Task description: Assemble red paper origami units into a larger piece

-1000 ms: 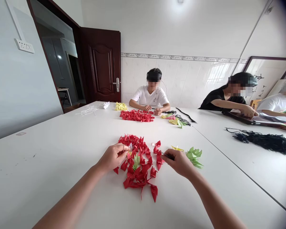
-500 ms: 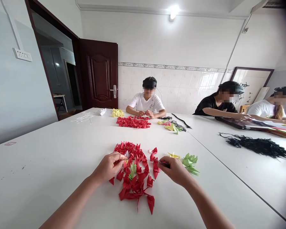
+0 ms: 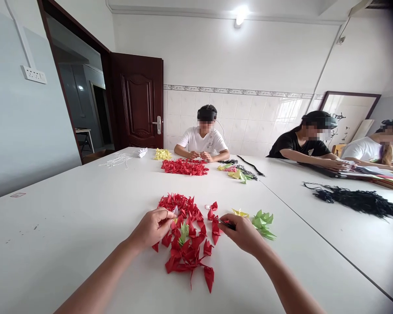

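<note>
My left hand (image 3: pixel 155 226) is closed, thumb and fingers pinching a small white folded-paper piece (image 3: pixel 176 211), most likely a paper crane. It hovers at the left side of a pile of red paper cranes (image 3: pixel 191 244), where a green paper crane (image 3: pixel 184 234) also lies. My right hand (image 3: pixel 240 230) is closed around a slim dark tool (image 3: pixel 227 224) with a thin metal tip pointing left; its exact kind is too small to tell. That tip is over a short row of red cranes (image 3: pixel 215 231). Right of this hand lie green cranes (image 3: pixel 263 222) and a yellow crane (image 3: pixel 240 213).
Across the white table (image 3: pixel 85 235) a co-worker (image 3: pixel 205 139) sits behind more red cranes (image 3: pixel 185 167), yellow cranes (image 3: pixel 163 154) and white strings (image 3: pixel 117 160). A heap of black cords (image 3: pixel 356 200) lies right. Two more people sit at the far right beside stacked paper (image 3: pixel 376 171).
My hands keep almost the same pose and hold. The view has shifted very slightly. At the right, the hands of the person in black have moved a little, with white paper in them.
</note>
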`<state>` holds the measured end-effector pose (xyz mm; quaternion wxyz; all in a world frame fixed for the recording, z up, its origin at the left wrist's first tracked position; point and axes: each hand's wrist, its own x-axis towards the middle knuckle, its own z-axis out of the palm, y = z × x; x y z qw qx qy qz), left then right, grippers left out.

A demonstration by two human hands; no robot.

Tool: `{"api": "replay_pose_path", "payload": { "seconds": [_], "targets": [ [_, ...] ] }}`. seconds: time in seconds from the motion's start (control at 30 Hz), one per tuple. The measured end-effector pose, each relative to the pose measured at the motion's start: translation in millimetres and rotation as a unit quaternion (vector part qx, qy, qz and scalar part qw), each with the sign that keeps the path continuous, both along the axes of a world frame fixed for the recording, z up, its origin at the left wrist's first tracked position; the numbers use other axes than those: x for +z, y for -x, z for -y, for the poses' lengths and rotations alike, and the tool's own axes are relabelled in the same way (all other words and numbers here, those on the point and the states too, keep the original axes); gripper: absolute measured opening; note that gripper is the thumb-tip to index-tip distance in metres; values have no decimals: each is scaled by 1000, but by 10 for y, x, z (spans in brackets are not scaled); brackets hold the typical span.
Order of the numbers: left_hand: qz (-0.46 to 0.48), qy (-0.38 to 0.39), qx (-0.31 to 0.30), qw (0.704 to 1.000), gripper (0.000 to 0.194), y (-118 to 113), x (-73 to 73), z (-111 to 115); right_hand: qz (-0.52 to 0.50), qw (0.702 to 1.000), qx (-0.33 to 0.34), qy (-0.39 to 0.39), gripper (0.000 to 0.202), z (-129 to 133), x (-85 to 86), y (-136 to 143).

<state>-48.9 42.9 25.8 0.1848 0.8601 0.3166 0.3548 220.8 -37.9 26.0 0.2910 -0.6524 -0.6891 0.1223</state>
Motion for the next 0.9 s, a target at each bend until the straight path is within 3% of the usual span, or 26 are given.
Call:
{"api": "replay_pose_path", "payload": {
  "seconds": [0.9],
  "targets": [
    [4,9,-11,1000,20,0,-27,-14,0,1000,-5,-7,27,2,20,-8]
  ]
}}
